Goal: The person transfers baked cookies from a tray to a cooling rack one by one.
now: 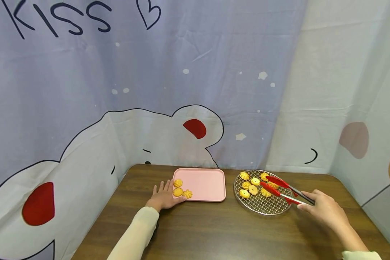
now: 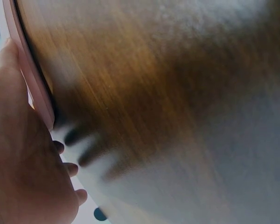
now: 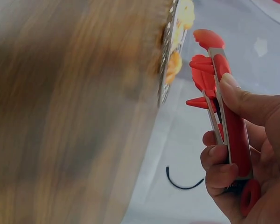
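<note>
My left hand [image 1: 164,198] rests at the left front corner of a pink tray [image 1: 208,186], fingers spread beside its left side and thumb along the front edge. In the left wrist view, the hand [image 2: 25,144] touches the tray's rim [image 2: 32,70]. Three piped yellow cookies [image 1: 177,192] sit at the tray's left end. Red-tipped tongs [image 1: 284,193] are held in my right hand [image 1: 326,209], tips apart over a round wire rack [image 1: 266,207] with several cookies [image 1: 252,190]. In the right wrist view, nothing shows between the tips of the tongs [image 3: 233,126].
Tray and rack stand side by side on a brown wooden table [image 1: 211,231], the rack to the right. A printed curtain [image 1: 214,90] with cartoon shapes hangs close behind the table and along its sides.
</note>
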Demonstrator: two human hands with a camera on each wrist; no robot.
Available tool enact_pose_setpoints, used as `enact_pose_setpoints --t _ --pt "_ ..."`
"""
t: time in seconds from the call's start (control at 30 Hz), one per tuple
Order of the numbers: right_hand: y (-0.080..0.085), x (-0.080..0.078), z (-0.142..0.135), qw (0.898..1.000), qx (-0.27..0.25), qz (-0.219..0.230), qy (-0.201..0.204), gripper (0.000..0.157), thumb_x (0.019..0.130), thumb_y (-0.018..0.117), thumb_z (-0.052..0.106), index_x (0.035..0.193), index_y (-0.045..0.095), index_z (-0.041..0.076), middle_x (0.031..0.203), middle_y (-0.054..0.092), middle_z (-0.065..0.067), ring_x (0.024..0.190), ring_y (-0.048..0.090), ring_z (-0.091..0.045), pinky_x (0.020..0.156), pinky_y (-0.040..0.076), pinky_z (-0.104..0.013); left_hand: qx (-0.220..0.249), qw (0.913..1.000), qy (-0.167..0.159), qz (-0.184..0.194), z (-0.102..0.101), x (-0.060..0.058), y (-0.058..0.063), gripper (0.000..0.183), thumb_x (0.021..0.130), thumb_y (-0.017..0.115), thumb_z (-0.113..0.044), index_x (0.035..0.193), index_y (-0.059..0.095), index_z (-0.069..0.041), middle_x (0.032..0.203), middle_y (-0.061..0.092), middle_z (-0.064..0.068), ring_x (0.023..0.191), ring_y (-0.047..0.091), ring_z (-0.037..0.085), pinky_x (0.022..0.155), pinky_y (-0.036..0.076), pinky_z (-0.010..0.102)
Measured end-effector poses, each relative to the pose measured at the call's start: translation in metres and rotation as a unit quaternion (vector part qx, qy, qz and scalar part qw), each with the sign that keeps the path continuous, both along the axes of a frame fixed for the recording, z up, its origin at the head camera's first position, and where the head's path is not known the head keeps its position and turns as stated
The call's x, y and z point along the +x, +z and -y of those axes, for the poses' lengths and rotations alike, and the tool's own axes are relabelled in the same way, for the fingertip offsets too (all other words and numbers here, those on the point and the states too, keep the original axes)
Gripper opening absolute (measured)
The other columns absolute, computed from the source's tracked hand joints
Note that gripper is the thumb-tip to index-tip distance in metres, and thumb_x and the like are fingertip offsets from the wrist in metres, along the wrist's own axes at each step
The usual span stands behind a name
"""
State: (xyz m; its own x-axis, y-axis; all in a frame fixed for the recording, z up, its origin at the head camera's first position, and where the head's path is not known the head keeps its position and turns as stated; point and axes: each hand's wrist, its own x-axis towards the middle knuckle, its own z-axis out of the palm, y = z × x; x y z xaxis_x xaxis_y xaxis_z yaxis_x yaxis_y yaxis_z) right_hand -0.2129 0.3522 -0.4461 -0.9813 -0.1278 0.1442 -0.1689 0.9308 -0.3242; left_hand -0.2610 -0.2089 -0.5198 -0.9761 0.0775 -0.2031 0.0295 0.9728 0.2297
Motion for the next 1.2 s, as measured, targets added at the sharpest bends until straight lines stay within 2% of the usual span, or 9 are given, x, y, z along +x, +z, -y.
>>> enact_pose_setpoints --t 0.2,0.4,0.53,0.63,0.77,1.07,1.2 --pt "-0.001 -0.008 0.024 1.0 -0.004 -0.011 0.027 0.065 0.081 0.083 0.042 0.131 0.068 0.004 0.097 0.063 -0.003 0.084 0.064 -0.03 0.058 0.046 -0.042 0.011 0.9999 0.0 -0.003 0.002 -0.002 -0.005 0.111 0.09 0.043 -0.081 0.162 0.014 -0.002 0.167 0.019 0.021 0.154 0.012 0.044 0.12 0.002 0.064" --pt "-0.002 -0.016 0.046 0.999 -0.006 -0.008 0.047 0.064 0.081 0.083 0.04 0.132 0.068 0.006 0.092 0.058 0.0 0.078 0.058 -0.022 0.057 0.043 -0.038 0.002 1.0 0.003 0.001 0.002 -0.004 -0.01 0.112 0.089 0.04 -0.083 0.163 0.01 -0.004 0.168 0.016 0.018 0.155 0.009 0.041 0.121 -0.001 0.062" --pt "-0.002 -0.021 0.061 0.998 -0.007 -0.01 0.06 0.065 0.08 0.083 0.042 0.132 0.068 0.007 0.094 0.059 -0.001 0.081 0.06 -0.024 0.058 0.046 -0.042 0.003 1.0 0.004 0.0 0.0 0.0 -0.005 0.11 0.09 0.044 -0.08 0.162 0.012 -0.003 0.167 0.018 0.019 0.154 0.01 0.043 0.121 0.0 0.063" --pt "-0.002 -0.024 0.072 0.998 -0.009 -0.004 0.066 0.066 0.08 0.083 0.044 0.133 0.067 0.008 0.11 0.064 -0.014 0.094 0.066 -0.039 0.065 0.052 -0.053 0.006 1.0 0.003 -0.006 -0.001 0.002 0.0 0.108 0.091 0.047 -0.077 0.161 0.016 -0.001 0.166 0.021 0.02 0.153 0.013 0.044 0.121 0.004 0.064" --pt "-0.003 -0.027 0.086 0.997 -0.01 0.002 0.072 0.064 0.081 0.082 0.044 0.132 0.068 0.009 0.135 0.057 -0.031 0.115 0.057 -0.057 0.079 0.05 -0.068 -0.002 1.0 0.003 -0.004 -0.001 0.002 -0.001 0.106 0.092 0.046 -0.076 0.162 0.016 -0.002 0.167 0.021 0.019 0.154 0.013 0.043 0.121 0.005 0.063" --pt "-0.003 -0.037 0.123 0.995 -0.022 0.007 0.099 0.06 0.083 0.082 0.039 0.133 0.068 0.01 0.137 0.055 -0.032 0.119 0.054 -0.057 0.089 0.047 -0.069 -0.003 1.0 0.002 -0.008 -0.001 0.004 0.002 0.106 0.092 0.046 -0.076 0.162 0.015 -0.002 0.167 0.019 0.019 0.154 0.012 0.043 0.121 0.004 0.062" --pt "-0.004 -0.043 0.142 0.993 -0.028 0.004 0.111 0.057 0.081 0.084 0.036 0.131 0.07 0.012 0.117 0.066 -0.018 0.1 0.065 -0.039 0.077 0.053 -0.055 0.004 0.9999 0.001 -0.011 0.0 0.005 0.002 0.109 0.09 0.046 -0.079 0.161 0.017 -0.001 0.166 0.019 0.021 0.153 0.013 0.045 0.121 0.003 0.063"
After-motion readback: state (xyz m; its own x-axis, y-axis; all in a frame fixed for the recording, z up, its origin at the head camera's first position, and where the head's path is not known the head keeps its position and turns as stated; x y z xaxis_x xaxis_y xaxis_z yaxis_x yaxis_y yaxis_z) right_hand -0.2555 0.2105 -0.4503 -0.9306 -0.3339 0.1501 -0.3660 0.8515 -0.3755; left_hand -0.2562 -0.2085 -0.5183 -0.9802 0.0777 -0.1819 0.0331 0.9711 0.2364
